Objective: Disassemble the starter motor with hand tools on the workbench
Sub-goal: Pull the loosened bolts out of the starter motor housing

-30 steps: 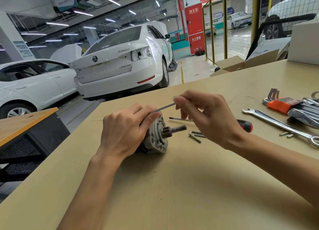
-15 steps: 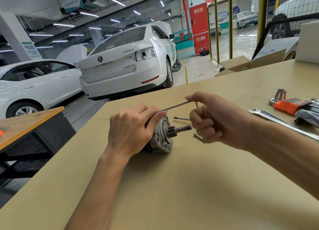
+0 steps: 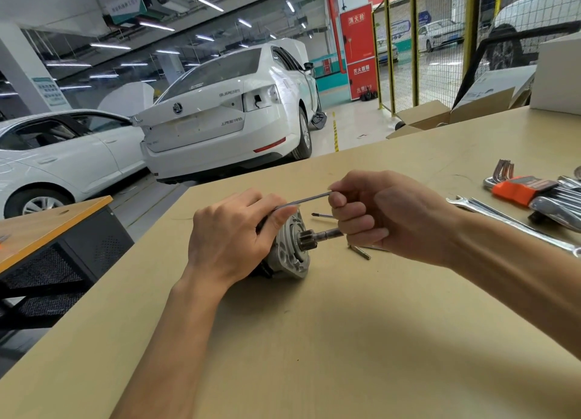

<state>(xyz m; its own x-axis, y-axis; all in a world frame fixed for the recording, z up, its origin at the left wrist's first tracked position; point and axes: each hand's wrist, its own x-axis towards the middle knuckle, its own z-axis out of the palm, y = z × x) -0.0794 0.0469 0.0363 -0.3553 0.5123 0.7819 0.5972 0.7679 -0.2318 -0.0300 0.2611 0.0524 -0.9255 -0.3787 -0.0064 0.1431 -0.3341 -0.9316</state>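
The starter motor (image 3: 290, 252) lies on its side on the tan workbench (image 3: 314, 340), its silver end housing and pinion shaft pointing right. My left hand (image 3: 231, 236) grips the motor body from above and hides most of it. My right hand (image 3: 386, 217) is curled into a fist and pinches the end of a thin metal rod (image 3: 306, 200). The rod runs from under my left thumb, at the top of the motor, out to the right.
Loose bolts (image 3: 361, 251) and a screwdriver, its tip (image 3: 320, 215) showing, lie just behind my right hand. A long spanner (image 3: 515, 223) and an orange-holdered key set (image 3: 522, 187) are at the right. Cardboard boxes (image 3: 440, 117) stand at the far edge. White cars are parked beyond.
My right hand has closed from a fingertip pinch into a fist and drawn the rod further out to the right. My left hand keeps its grip on the motor.
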